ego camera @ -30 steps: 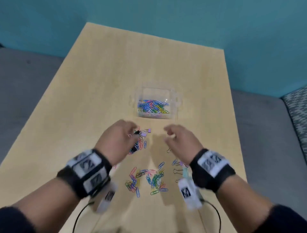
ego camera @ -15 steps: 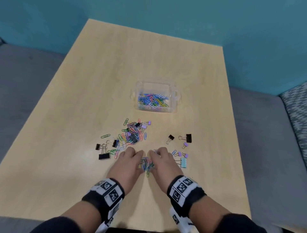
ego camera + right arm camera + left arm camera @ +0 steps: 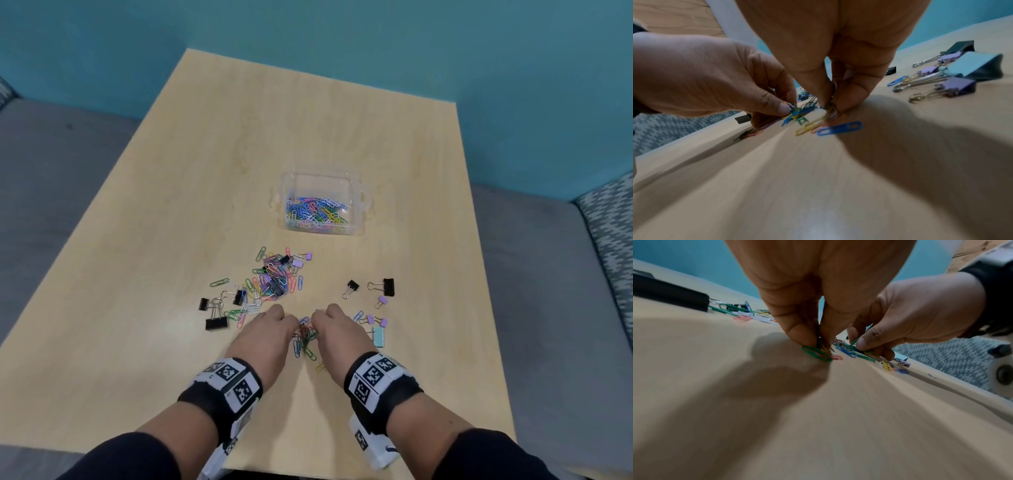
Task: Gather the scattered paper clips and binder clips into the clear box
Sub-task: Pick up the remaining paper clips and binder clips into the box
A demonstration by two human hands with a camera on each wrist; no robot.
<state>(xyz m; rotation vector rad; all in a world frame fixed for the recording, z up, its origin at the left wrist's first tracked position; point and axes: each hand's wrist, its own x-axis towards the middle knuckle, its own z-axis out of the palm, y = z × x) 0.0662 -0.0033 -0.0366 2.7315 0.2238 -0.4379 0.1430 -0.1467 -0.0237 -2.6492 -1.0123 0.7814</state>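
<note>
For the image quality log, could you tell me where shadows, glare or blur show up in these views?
Head view: sharp, soft sheen on the table. Left wrist view: the left hand casts a broad shadow; foreground blurred. Right wrist view: pale glare near the bottom edge, edges smeared.

The clear box [image 3: 356, 192] is sitting upright and open past mid-table, already holding a bright tangle of paper clips [image 3: 317, 214]. Nearer, more coloured paper clips [image 3: 274, 274] are lying heaped flat (some black and lilac clips mixed in), while binder clips [image 3: 385, 286] are lying scattered on either side.
</note>
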